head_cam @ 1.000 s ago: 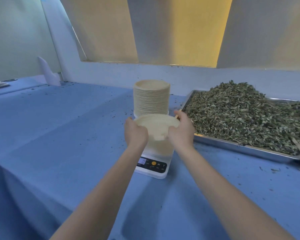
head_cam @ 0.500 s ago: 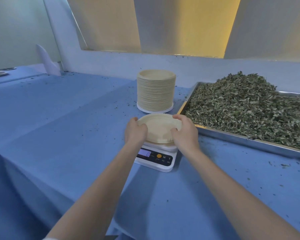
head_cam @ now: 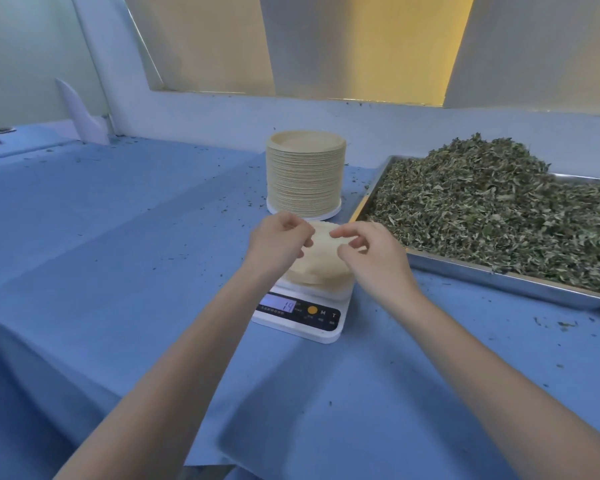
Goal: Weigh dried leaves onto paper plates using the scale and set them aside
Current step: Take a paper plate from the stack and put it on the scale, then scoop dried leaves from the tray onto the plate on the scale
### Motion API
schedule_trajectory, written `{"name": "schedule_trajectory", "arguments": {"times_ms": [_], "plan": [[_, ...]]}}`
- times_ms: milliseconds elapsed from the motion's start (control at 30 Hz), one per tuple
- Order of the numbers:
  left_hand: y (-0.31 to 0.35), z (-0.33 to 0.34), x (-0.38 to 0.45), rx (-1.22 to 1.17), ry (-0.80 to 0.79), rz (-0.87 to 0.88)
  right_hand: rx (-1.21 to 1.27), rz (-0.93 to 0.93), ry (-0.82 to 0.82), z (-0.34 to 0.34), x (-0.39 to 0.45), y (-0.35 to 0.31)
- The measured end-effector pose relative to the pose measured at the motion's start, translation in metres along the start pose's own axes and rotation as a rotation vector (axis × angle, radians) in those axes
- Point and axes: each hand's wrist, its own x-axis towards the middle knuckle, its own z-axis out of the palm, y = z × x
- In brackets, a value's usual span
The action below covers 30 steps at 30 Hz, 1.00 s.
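A single paper plate (head_cam: 324, 263) lies on the white digital scale (head_cam: 302, 315), whose display shows 14. My left hand (head_cam: 278, 242) hovers at the plate's left side with its fingers loosely curled, holding nothing that I can see. My right hand (head_cam: 373, 256) hangs over the plate's right side, thumb and fingers slightly apart and relaxed. A tall stack of paper plates (head_cam: 305, 174) stands just behind the scale. Dried green leaves (head_cam: 499, 206) are heaped in a metal tray (head_cam: 499, 282) to the right.
Everything sits on a blue cloth-covered table (head_cam: 118, 254) scattered with leaf crumbs. A white wall ledge (head_cam: 326, 112) runs along the back. A white pointed object (head_cam: 78, 114) stands at the far left, near a second blue surface.
The plate held above the scale has come down onto it. Both hands have released its rim and now hover over it. The display now shows a reading.
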Motion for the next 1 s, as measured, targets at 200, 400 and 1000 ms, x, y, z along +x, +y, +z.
{"name": "schedule_trajectory", "arguments": {"times_ms": [200, 400, 1000], "plan": [[-0.011, -0.007, -0.021, 0.048, -0.191, -0.049, -0.19, -0.148, -0.253, -0.016, -0.034, 0.026], [-0.02, -0.009, -0.017, 0.109, -0.149, -0.054, -0.489, -0.184, -0.425, -0.021, -0.048, 0.045], [-0.031, -0.018, -0.012, -0.124, 0.112, -0.141, -0.922, -0.515, -0.538, -0.02, -0.028, 0.013]]}}
